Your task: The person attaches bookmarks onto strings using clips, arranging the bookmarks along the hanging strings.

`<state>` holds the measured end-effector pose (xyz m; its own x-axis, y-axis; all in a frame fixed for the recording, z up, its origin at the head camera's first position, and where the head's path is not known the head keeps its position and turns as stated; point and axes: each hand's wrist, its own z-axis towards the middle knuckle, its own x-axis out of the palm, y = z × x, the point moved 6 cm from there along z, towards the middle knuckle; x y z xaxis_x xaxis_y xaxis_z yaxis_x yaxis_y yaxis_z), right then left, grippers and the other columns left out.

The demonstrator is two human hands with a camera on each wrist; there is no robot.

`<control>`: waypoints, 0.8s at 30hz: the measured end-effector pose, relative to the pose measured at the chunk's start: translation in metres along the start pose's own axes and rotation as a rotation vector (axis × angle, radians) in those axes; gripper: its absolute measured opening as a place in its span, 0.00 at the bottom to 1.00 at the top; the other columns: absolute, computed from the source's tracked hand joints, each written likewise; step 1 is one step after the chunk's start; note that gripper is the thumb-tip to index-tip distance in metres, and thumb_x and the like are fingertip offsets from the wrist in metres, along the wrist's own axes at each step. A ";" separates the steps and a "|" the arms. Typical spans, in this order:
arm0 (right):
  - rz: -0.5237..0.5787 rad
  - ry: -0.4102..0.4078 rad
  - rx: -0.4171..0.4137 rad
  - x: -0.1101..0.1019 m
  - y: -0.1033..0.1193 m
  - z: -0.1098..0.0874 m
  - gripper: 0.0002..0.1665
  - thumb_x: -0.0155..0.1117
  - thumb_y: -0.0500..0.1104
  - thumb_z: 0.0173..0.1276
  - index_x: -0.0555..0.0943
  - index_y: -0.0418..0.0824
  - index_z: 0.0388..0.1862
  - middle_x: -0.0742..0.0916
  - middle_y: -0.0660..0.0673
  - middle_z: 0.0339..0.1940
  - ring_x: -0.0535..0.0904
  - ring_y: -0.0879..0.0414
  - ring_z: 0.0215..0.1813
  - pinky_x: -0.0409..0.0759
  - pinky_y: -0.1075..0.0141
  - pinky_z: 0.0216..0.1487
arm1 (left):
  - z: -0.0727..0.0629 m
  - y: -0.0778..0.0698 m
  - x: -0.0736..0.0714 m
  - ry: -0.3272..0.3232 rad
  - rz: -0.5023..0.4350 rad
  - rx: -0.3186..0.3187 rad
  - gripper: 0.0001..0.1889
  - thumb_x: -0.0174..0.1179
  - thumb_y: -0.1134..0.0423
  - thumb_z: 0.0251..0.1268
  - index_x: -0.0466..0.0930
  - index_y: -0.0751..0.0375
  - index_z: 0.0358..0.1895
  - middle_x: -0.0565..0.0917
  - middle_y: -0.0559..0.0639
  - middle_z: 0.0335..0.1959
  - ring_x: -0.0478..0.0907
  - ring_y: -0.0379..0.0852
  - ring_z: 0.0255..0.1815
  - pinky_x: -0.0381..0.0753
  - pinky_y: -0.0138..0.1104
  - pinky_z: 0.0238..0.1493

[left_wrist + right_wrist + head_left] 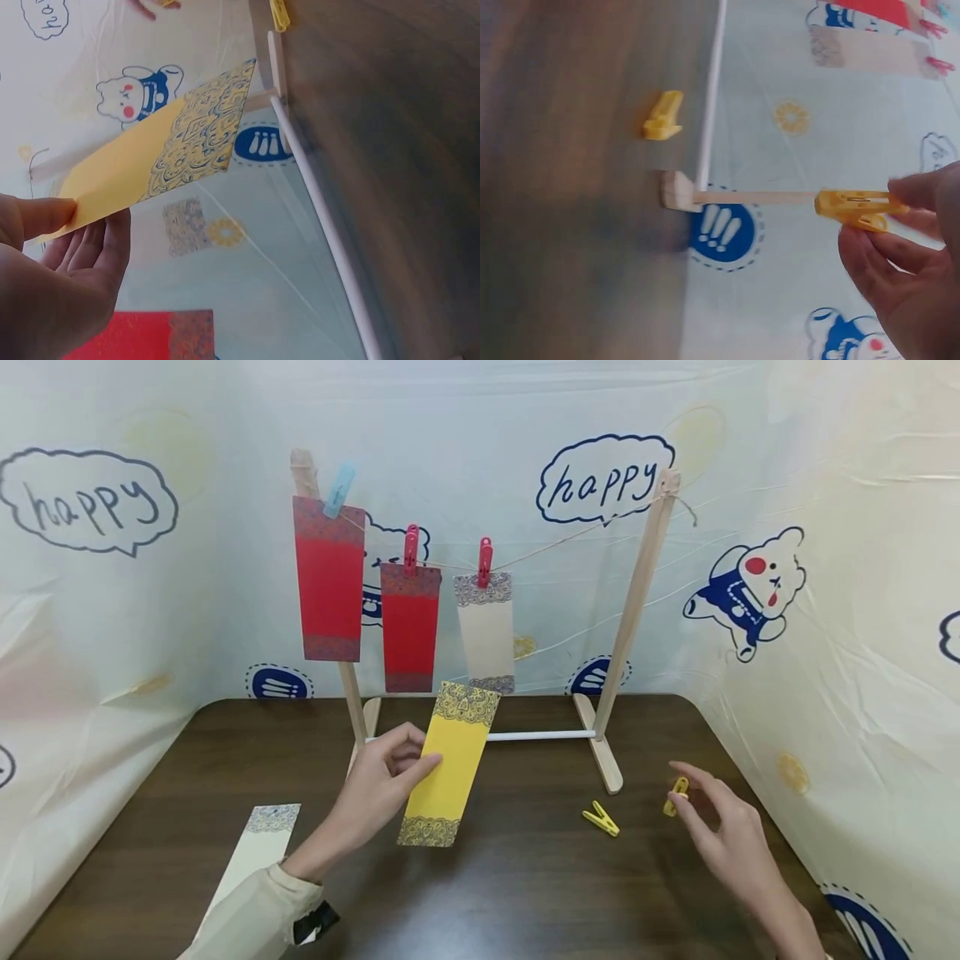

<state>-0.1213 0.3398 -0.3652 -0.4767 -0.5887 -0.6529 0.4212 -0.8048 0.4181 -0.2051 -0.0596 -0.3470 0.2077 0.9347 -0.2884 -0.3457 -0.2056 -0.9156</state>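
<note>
My left hand (382, 789) pinches a yellow card (453, 760) by its left edge, thumb in front and fingers behind. Dark lace-like bands mark both ends of the card, which tilts in the air in front of the rack. At the right, my right hand (723, 835) pinches a yellow clothespin (859, 206) between thumb and fingers, above the table. A second yellow clothespin (602, 818) lies on the table to the left of that hand. On the string (558, 541) hang two red cards (330, 585) and a cream card (486, 627).
One blue clothespin (340, 491) and two red clothespins (485, 562) grip the hanging cards. Wooden posts (636, 610) stand on flat feet (597, 743), joined low by a white rod (540, 736). Another pale card (251, 852) lies on the dark table (525, 877), partly under the left forearm.
</note>
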 end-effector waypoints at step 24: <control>0.043 -0.146 -0.202 -0.057 0.076 0.083 0.24 0.72 0.23 0.55 0.85 0.36 0.51 0.90 0.42 0.43 0.82 0.73 0.51 0.76 0.80 0.52 | 0.060 -0.016 0.043 0.064 -0.109 0.033 0.09 0.66 0.67 0.66 0.78 0.65 0.44 0.87 0.59 0.42 0.88 0.50 0.40 0.86 0.41 0.43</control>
<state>-0.1258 0.3063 -0.2437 -0.5554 -0.6383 -0.5330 0.5817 -0.7562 0.2995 -0.2456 0.0011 -0.3275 0.3037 0.9303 -0.2059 -0.3477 -0.0930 -0.9330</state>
